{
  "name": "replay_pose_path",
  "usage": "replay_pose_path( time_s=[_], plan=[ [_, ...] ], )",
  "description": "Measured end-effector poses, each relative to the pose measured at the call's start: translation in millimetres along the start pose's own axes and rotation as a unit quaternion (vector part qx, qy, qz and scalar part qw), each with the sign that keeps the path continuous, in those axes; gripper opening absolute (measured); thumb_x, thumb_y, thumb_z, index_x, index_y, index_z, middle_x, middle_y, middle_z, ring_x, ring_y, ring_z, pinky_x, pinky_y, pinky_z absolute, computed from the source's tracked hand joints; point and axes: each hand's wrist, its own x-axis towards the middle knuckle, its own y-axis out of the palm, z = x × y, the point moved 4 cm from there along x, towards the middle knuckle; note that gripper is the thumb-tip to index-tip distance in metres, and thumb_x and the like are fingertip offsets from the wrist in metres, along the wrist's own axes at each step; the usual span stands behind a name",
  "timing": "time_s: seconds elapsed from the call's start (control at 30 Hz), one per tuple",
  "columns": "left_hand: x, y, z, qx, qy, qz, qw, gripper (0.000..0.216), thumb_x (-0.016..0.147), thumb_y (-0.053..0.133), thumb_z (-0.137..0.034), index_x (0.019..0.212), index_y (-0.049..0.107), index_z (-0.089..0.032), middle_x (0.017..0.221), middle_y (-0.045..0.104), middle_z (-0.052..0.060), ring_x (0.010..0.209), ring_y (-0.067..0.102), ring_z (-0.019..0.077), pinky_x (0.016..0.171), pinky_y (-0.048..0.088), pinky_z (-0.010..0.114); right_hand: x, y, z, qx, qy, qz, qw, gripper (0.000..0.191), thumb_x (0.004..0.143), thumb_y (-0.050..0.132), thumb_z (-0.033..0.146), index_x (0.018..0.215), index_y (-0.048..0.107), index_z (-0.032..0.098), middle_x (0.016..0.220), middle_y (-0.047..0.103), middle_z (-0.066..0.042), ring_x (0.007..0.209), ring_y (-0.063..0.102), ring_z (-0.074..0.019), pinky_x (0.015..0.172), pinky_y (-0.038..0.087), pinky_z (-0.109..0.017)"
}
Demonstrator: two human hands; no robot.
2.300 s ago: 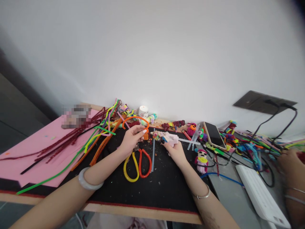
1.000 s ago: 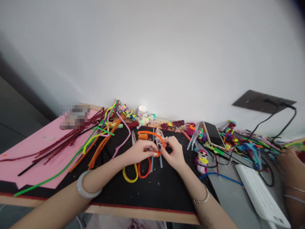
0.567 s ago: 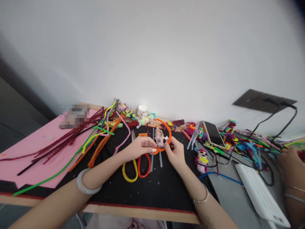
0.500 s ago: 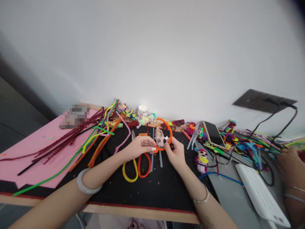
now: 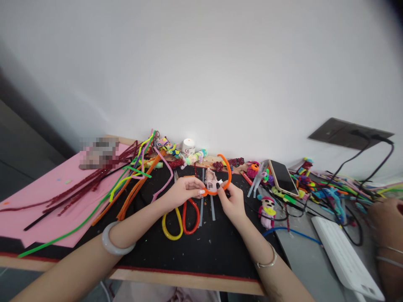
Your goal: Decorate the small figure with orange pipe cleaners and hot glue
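Now pinching orange stem (image 5: pixel 231 170) with left hand (image 5: pixel 185 191) and right hand (image 5: pixel 231 202) after swinging far end (image 5: pixel 220 156) right, apparently widening curve.

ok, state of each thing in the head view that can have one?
orange stem: bent in a curve
left grip: closed on the orange stem
right grip: closed on the orange stem
scissors: lying; blade opening mostly hidden
glue gun: on or off, can't tell
phone: screen dark
plugs: in the wall outlet
pink sheet: flat, dark red stems across it
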Motion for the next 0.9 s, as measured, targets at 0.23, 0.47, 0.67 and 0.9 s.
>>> replay_pose_path(
  time_s=[0.23, 0.47, 0.67, 0.9],
  plan=[
    [1.3, -2.9, 2.8, -0.020, 0.006, 0.000, 1.000, 0.022, 0.066, 0.072, -0.027, 0.082, 0.065, -0.014, 0.077, 0.067, 0.005, 0.072, 0.063, 0.0150, 0.072, 0.052, 0.030, 0.2, 0.9, 0.3, 0.001, -0.005, 0.007, 1.000, 0.015, 0.082, 0.049, 0.023, 0.068, 0.053, 0.018, 0.060, 0.055, 0.001, 0.052, 0.050, -0.0122, 0.053, 0.039, -0.024],
    [0.3, -5.6, -0.7, -0.012, 0.015, -0.033, 0.999, 0.023, 0.066, 0.071, -0.028, 0.083, 0.064, -0.014, 0.079, 0.067, 0.005, 0.074, 0.063, 0.0159, 0.074, 0.052, 0.032, 0.8, 0.8, 10.5, -0.008, -0.029, 0.016, 0.999, 0.014, 0.079, 0.051, 0.020, 0.066, 0.054, 0.019, 0.060, 0.059, 0.000, 0.050, 0.052, -0.0121, 0.052, 0.040, -0.024],
    [0.9, -8.3, -1.5, -0.020, 0.016, -0.064, 0.998, 0.024, 0.066, 0.072, -0.028, 0.084, 0.064, -0.014, 0.081, 0.068, 0.005, 0.074, 0.063, 0.0145, 0.075, 0.051, 0.031, 0.7, 2.7, 13.5, -0.040, -0.056, 0.022, 0.997, 0.013, 0.079, 0.051, 0.019, 0.067, 0.056, 0.019, 0.061, 0.061, 0.000, 0.049, 0.052, -0.0119, 0.053, 0.041, -0.024],
    [1.1, -10.6, -0.3, -0.033, 0.027, -0.086, 0.995, 0.024, 0.066, 0.072, -0.026, 0.085, 0.063, -0.014, 0.081, 0.067, 0.004, 0.075, 0.064, 0.0142, 0.075, 0.051, 0.030, -0.4, 5.7, 12.9, -0.027, -0.067, 0.044, 0.996, 0.011, 0.079, 0.051, 0.019, 0.073, 0.060, 0.019, 0.067, 0.064, -0.002, 0.057, 0.058, -0.0143, 0.058, 0.045, -0.026]
  ],
)
